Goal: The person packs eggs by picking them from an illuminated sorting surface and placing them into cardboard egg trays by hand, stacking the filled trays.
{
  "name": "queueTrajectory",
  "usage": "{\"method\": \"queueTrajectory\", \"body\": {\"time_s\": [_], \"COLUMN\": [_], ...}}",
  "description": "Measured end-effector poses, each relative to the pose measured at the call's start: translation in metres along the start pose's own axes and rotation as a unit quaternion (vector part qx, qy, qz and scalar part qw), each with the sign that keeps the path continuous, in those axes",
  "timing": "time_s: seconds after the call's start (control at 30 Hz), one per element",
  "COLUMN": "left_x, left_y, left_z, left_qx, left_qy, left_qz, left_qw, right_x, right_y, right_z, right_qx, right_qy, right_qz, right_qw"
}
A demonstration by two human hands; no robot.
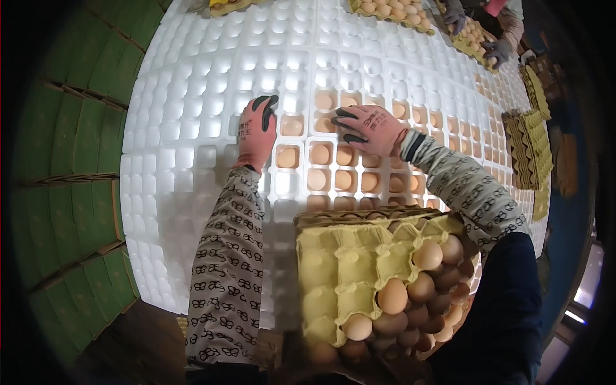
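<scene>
My left hand [258, 132], in a pink glove with dark fingertips, reaches down over the white foam egg trays [204, 156]. Its fingers bend over a cell left of a single egg [291, 126]; whatever is under the palm is hidden. To the right, my right hand [370, 127], gloved alike, hovers with spread fingers above filled cells, its fingertips beside an egg [325, 125]. No egg shows between those fingers. Close to my body stands a stack of yellow pulp egg trays [317, 262], the top one partly filled with brown eggs [393, 296] on its right side.
Green stacked boxes [91, 139] line the left side. At the upper right, another person's gloved hands [498, 52] hold a pulp tray of eggs [471, 41]. More egg-filled pulp trays [394, 12] lie at the far edge. Stacked pulp trays [527, 149] stand at right.
</scene>
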State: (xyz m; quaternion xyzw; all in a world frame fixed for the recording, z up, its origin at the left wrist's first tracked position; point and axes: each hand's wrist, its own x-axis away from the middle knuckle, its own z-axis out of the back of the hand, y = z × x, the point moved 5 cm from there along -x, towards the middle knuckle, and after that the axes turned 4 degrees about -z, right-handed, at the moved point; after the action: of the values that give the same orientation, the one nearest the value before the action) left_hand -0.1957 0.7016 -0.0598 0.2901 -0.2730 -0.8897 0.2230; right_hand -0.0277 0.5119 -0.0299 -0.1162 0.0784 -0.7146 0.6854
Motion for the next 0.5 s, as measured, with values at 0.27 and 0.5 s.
{"method": "queueTrajectory", "body": {"time_s": [0.27,0.5], "left_x": [0.017,0.077], "left_y": [0.202,0.321], "left_z": [0.112,0.078], "left_qx": [0.215,-0.014], "left_qy": [-0.149,-0.243], "left_qz": [-0.161,-0.351], "left_qw": [0.952,0.904], "right_x": [0.152,0.222], "right_y": [-0.053,-0.108], "right_z": [0.183,0.162], "right_qx": [-0.224,-0.132], "right_qy": [-0.047,-0.004], "right_qz": [-0.202,-0.049], "right_qw": [0.952,0.990]}}
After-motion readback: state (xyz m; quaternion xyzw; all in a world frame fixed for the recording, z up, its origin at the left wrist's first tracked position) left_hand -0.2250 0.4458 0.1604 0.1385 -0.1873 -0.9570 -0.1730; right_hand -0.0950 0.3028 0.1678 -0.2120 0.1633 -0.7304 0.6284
